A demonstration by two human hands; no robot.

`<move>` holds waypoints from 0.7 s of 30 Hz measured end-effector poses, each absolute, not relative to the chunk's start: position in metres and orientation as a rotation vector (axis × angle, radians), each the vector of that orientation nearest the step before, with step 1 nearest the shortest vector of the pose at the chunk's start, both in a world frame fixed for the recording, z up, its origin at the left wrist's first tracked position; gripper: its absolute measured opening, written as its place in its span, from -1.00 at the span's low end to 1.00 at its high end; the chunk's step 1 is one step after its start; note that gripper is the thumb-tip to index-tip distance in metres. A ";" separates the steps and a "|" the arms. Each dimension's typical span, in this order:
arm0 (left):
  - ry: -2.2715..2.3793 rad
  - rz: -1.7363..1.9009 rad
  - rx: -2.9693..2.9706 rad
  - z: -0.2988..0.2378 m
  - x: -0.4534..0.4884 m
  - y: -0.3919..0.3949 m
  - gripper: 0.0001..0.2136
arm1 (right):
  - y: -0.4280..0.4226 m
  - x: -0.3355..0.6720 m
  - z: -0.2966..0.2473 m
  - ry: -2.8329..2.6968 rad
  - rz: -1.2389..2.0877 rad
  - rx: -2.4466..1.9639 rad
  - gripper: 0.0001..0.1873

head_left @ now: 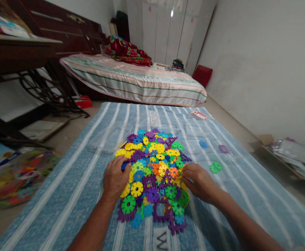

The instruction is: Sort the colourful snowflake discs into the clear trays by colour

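Observation:
A heap of flat plastic gear-shaped pieces (152, 167) in yellow, green, blue, purple and orange lies on a blue and white striped mat (76, 181). My left hand (115, 178) rests on the heap's left edge, fingers curled round a blue piece. My right hand (198, 181) is at the heap's right edge, fingers curled with something blue pinched under them. Apart from the heap, to its right, lie a blue piece (203, 144), a purple piece (223, 149) and two green pieces (215, 167).
A striped mattress (142, 82) with a red floral bundle (126, 52) lies beyond the mat. A dark treadle table (24, 52) stands at left, with a clear bag of colourful toys (16, 177) below it. Clutter (290, 153) lines the right wall.

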State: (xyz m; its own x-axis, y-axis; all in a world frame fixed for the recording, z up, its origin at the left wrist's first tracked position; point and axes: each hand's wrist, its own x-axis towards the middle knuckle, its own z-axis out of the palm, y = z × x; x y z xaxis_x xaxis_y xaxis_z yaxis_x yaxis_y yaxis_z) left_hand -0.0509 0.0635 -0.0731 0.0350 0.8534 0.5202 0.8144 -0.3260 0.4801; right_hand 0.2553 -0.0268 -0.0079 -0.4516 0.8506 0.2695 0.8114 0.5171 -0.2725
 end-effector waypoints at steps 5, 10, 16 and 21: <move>1.801 1.186 2.221 -0.074 -0.051 0.064 -0.79 | -0.007 0.267 0.000 -2.239 0.310 -1.396 -0.78; 1.781 1.206 2.245 -0.075 -0.053 0.065 -0.80 | 0.045 0.301 0.022 -2.184 0.077 -1.565 -0.76; 1.772 1.231 2.283 -0.080 -0.058 0.067 -0.78 | 0.123 0.346 0.058 -1.818 -0.476 -2.149 -0.70; 1.797 1.269 2.311 -0.085 -0.060 0.068 -0.77 | 0.151 0.347 0.039 -1.927 -0.166 -2.364 -0.64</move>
